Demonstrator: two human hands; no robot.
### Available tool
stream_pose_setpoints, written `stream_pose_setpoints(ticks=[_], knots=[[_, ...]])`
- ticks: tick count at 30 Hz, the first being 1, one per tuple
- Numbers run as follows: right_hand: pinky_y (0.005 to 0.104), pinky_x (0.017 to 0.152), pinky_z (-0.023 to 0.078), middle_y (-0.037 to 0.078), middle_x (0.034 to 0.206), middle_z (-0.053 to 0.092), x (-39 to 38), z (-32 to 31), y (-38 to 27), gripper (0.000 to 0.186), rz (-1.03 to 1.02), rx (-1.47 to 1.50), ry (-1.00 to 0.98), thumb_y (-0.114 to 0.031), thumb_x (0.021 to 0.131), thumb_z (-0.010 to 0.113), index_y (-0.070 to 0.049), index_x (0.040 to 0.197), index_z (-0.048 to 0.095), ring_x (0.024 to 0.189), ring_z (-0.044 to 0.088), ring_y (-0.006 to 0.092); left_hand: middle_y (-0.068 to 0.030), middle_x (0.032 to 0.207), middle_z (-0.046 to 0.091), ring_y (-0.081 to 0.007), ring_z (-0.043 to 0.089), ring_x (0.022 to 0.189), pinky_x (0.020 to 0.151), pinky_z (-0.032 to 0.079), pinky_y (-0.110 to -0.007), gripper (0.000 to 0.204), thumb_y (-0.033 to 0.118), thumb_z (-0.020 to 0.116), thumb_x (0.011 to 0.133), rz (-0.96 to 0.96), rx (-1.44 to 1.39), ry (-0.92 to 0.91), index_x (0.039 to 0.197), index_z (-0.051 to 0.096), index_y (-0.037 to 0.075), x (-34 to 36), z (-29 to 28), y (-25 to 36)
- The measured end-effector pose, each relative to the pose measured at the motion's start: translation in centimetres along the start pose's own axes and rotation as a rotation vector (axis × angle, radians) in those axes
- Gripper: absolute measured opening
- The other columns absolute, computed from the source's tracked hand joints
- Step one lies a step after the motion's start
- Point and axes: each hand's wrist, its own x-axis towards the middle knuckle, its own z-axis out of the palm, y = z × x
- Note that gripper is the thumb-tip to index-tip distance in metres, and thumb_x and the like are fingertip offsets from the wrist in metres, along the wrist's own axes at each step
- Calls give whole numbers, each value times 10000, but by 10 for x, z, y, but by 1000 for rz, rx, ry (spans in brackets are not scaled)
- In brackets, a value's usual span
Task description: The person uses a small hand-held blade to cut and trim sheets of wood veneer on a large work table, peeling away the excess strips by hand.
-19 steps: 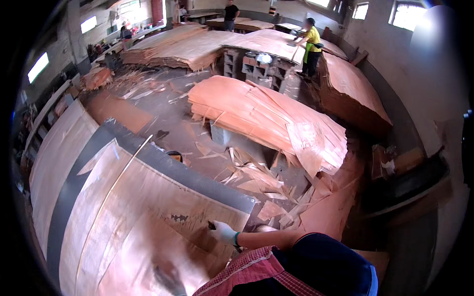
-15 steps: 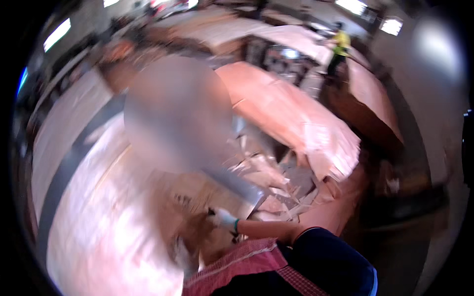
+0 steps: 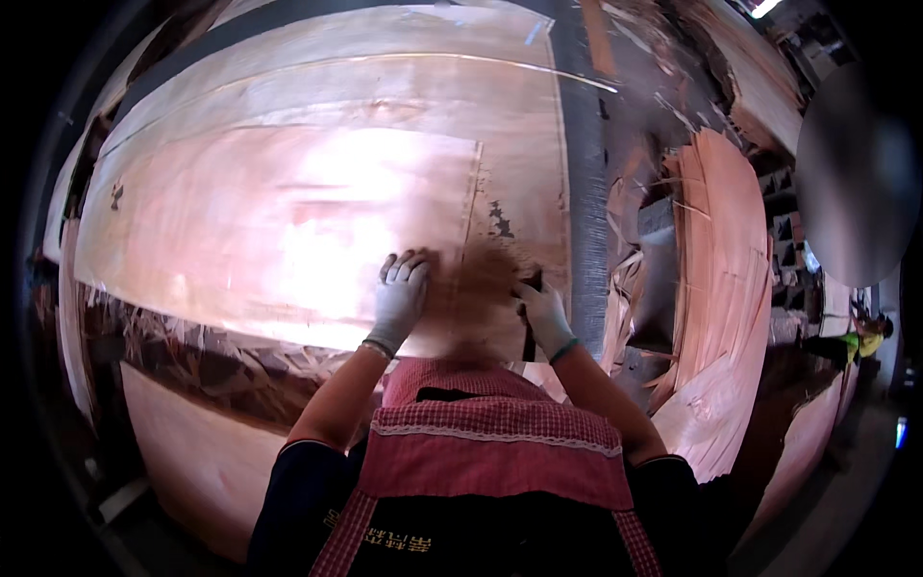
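In the head view, my left hand (image 3: 402, 293) rests on the pale veneer sheet (image 3: 221, 212), its grip open, fingers pointing far. To its right, my right hand (image 3: 544, 313) is closed around a dark tool (image 3: 536, 280), near the right end of the bench (image 3: 585, 212). I see a veneer stack (image 3: 721, 221) farther right.
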Motion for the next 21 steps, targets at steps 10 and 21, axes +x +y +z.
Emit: stream_pose_setpoints(ticks=[10, 21], knots=[[336, 632, 497, 75, 808, 658, 21, 106, 23, 172, -214, 133, -330, -123, 885, 673, 1, 974, 594, 704, 619, 163, -185, 1347, 537, -307, 497, 1269, 1073, 406, -445, 358, 125, 521, 955, -424, -508, 387, 1299, 538, 27, -39, -3, -4], [238, 628, 436, -24, 755, 562, -40, -8, -77, 190, -301, -140, -327, -168, 913, 662, 10, 968, 627, 716, 528, 66, -113, 1004, 709, -199, 697, 859, 780, 608, -297, 314, 262, 605, 962, -1166, -1590, 766, 1101, 637, -18, -102, -157, -177]])
